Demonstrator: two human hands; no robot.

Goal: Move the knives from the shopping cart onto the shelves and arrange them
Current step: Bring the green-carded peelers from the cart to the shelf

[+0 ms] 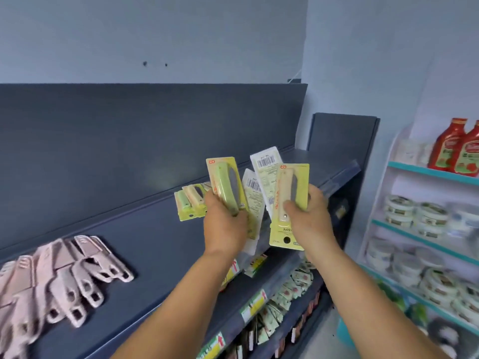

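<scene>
Both hands are raised over the dark shelf (155, 237), each gripping packaged knives. The left hand (225, 229) has its fingers curled round a yellow card with a green-handled knife (228, 187), with white-backed packs (255, 193) fanned behind it. The right hand (308, 221) pinches a yellow card holding a beige-handled knife (289, 203). More yellow packs (190, 203) lie on the shelf just behind the left hand. Pink knives (64, 278) lie in an overlapping row at the shelf's left. Red sauce bottles (456, 149) stand on a rack at right.

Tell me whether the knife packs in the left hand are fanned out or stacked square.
Fanned out. The left hand grips several knife packs at their lower ends; the tops splay apart, one showing its yellow front, others their white barcode backs.
</scene>
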